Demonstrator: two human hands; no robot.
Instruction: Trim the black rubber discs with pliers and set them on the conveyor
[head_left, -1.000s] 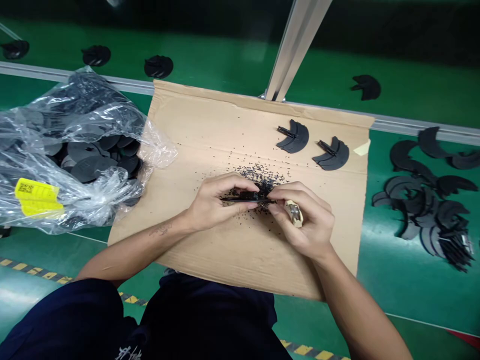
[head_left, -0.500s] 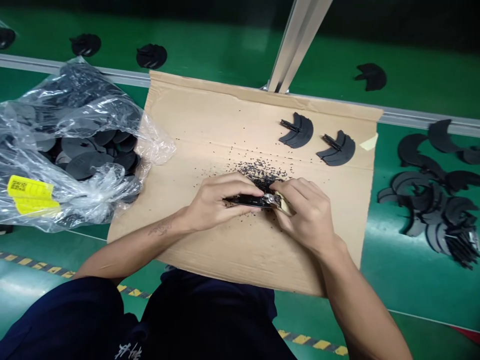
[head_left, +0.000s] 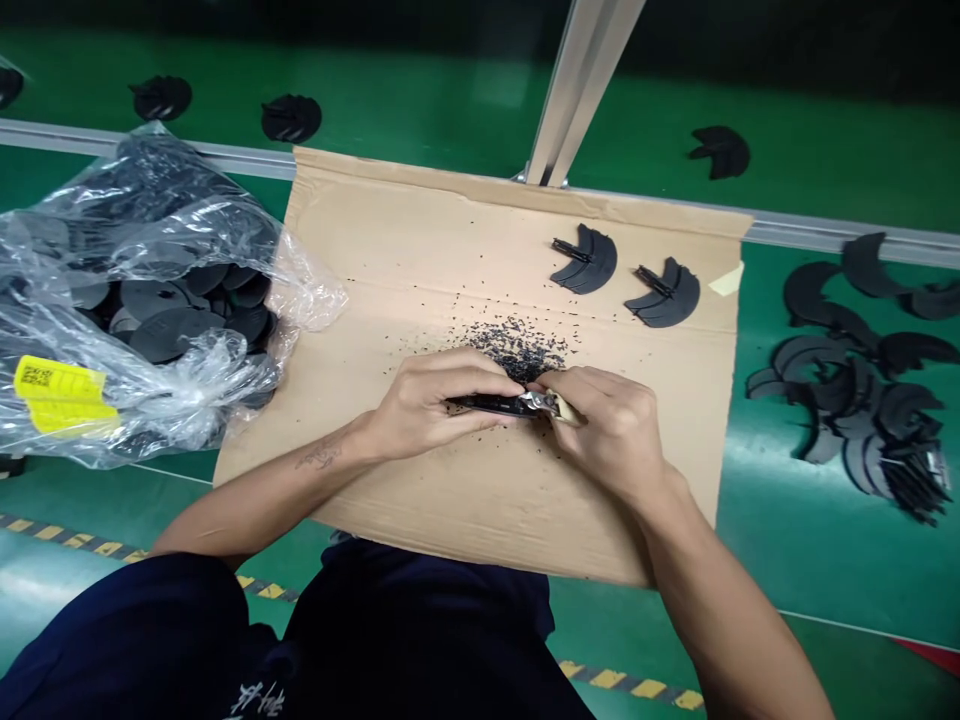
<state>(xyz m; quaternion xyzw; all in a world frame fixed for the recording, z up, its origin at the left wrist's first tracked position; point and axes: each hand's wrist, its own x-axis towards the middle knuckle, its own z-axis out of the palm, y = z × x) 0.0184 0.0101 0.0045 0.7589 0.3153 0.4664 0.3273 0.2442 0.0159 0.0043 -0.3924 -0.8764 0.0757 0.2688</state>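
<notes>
My left hand (head_left: 439, 405) is closed on a black plastic part (head_left: 491, 404), seen nearly edge-on, thumb on one side and fingers on the other. In my right hand (head_left: 611, 415) are small nippers with a shiny metal head (head_left: 537, 401) and a pale handle (head_left: 568, 411). The metal jaws meet the right end of the black part; the exact contact is hidden by my fingers. Just beyond both hands lies a pile of tiny black clippings (head_left: 517, 345), scattered over a cardboard sheet (head_left: 420, 500).
Two curved black parts (head_left: 585, 260) lie at the sheet's far right. A clear plastic bag (head_left: 187, 390) full of black discs stands left. Loose curved parts (head_left: 847, 370) are heaped right. A metal post (head_left: 585, 90) rises behind, with more black parts (head_left: 292, 118) beyond the rail.
The view has shifted slightly. Both hands keep their grip on the black part and the nippers; my right fingers have closed in a little toward the part.
</notes>
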